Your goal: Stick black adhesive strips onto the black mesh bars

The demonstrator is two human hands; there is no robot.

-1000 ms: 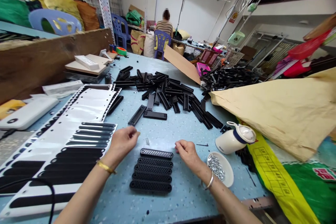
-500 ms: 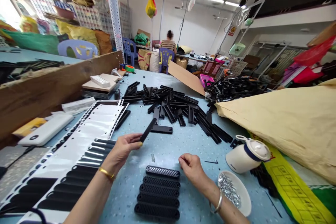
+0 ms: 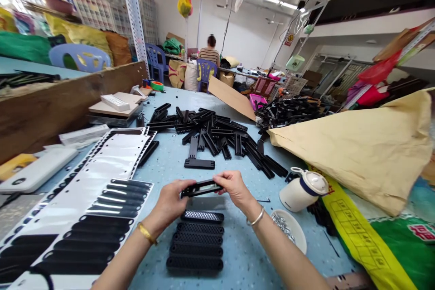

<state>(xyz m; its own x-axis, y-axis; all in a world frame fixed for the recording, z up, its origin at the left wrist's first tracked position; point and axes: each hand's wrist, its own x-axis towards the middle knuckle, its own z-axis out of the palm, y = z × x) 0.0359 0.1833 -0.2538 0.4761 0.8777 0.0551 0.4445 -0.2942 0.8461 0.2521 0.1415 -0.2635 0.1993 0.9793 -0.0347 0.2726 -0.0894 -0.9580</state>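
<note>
A narrow black plastic bar with an open slot is held level above the table, stretched between both hands. My left hand closes round its left end, and my right hand pinches its right end. Just below lies a column of several black textured strips, with rounded ends. Beyond my hands, another black bar rests apart, in front of a heap of similar black bars. A thin black hex key lies right of my right hand.
To the left, white sheets carry rows of black strips. On the right stand a white lidded mug and a white bowl of small metal parts, beside brown paper. A wooden board edges the table. One person sits far back.
My left hand has brought the black bar right and turned it level. My right hand has moved up and left and taken its other end. The whole view has shifted slightly.
</note>
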